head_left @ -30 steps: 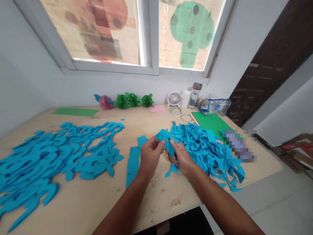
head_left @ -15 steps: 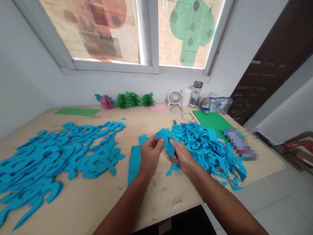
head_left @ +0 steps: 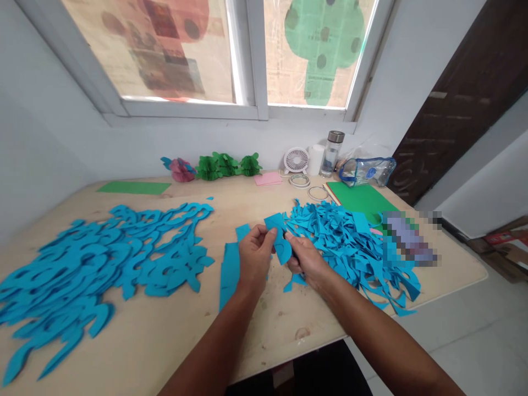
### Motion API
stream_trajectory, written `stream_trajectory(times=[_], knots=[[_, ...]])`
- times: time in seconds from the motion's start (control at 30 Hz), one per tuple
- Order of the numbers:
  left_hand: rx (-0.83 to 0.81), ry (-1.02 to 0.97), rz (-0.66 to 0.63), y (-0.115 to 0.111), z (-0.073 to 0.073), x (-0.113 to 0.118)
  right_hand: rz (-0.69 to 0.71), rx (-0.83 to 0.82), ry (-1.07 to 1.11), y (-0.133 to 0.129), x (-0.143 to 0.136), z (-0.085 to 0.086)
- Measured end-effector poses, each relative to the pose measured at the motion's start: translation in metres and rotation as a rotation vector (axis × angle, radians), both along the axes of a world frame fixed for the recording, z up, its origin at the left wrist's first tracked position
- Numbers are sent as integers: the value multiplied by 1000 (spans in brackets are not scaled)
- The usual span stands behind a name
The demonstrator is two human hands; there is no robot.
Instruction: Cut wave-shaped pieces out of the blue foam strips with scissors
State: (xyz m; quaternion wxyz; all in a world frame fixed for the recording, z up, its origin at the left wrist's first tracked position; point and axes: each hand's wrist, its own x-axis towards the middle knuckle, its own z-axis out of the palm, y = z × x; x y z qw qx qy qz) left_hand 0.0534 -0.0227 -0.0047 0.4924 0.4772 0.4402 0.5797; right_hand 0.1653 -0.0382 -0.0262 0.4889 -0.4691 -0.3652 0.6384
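Left hand: the left hand (head_left: 254, 257) is raised just above the table (head_left: 264, 324), thumb and fingers pinched on the left edge of a blue piece (head_left: 278, 236).
Right hand: the right hand (head_left: 306, 263) is closed on the lower right side of the same piece, thumb on top; something dark shows in its grip, but I cannot tell what it is.
Blue piece: a small, partly cut blue sheet held between both hands, tilted up, over the middle of the table and just left of the scraps (head_left: 350, 247).
Scraps: a loose heap of blue offcuts right of the hands, reaching to the table's right front edge.
Cutouts: blue curved cutouts (head_left: 103, 264) are spread flat over the left half of the table, well apart from the hands.
Strip: a blue strip (head_left: 230, 269) lies flat just under and left of the left hand.
Back of table: paper flowers (head_left: 214, 168), a pink pad (head_left: 268, 179), a small fan (head_left: 296, 160), a bottle (head_left: 332, 153), tape rings (head_left: 307, 187) and a clear pouch (head_left: 367, 171) stand along the wall.
Green sheets: one green sheet (head_left: 134, 188) lies far left, another (head_left: 361, 199) far right beside the scraps.
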Motion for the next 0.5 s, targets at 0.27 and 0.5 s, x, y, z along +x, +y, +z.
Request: stream_trajectory(times=[0.27,0.5], knots=[[-9,40,-52,-1,2,0,-10,15,11,-1,0,0],[-16,66,-96,-1,3,-2,6,36,30,0,2,-2]])
